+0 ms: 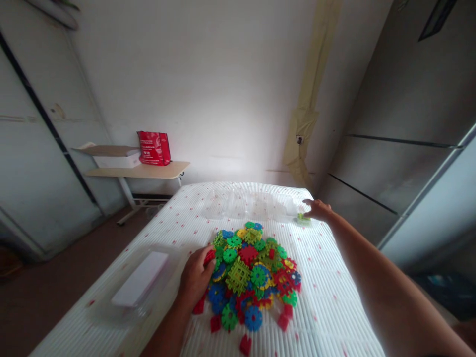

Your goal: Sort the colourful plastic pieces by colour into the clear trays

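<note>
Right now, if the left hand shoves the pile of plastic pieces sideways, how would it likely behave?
The pile of plastic pieces is loose and heaped, so it would probably spread rather than slide as one. The flat, notched discs look light and stiff, unlikely to roll. The left hand rests on its edge; the ribbed table cover may snag them.

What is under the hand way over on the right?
A small green piece pokes out under the right hand, lying on the white cloth. The fingers cover part of it, so its full shape stays hidden.
</note>
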`<state>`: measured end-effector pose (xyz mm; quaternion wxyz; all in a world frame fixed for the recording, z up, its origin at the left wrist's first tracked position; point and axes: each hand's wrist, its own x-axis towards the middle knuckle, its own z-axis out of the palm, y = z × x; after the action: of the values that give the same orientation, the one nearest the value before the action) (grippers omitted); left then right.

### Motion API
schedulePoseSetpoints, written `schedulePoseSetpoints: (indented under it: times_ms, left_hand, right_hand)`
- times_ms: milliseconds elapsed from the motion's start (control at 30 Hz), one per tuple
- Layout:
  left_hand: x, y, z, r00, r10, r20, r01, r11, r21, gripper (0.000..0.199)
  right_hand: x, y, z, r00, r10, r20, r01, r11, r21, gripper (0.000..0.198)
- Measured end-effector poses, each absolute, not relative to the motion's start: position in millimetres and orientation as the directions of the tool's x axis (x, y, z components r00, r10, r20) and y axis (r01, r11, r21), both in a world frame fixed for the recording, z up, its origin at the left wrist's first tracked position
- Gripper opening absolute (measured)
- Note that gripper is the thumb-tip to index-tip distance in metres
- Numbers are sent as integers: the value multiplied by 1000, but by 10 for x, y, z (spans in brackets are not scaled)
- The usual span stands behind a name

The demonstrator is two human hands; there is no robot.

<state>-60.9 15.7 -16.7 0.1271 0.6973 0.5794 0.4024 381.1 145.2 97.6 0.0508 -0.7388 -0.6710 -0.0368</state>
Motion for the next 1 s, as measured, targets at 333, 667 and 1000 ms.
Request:
schedulePoseSetpoints:
  times_ms: [333,667,1000]
  left_hand:
    - [-571,88,-59,-103,932,347,613,-215,761,38]
    - [-578,57,-59,-170,910,379,550,-232,803,35]
    - [-603,62,-61,-191,870,455,581,-273,767,32]
  right_hand:
    - [3414,708,860,-320,658,682,920,389,56,22]
    - [3212,240,40,-347,631,694,838,541,-73,23]
    - [3268,313,-96,-258,744,617,888,434,-152,33]
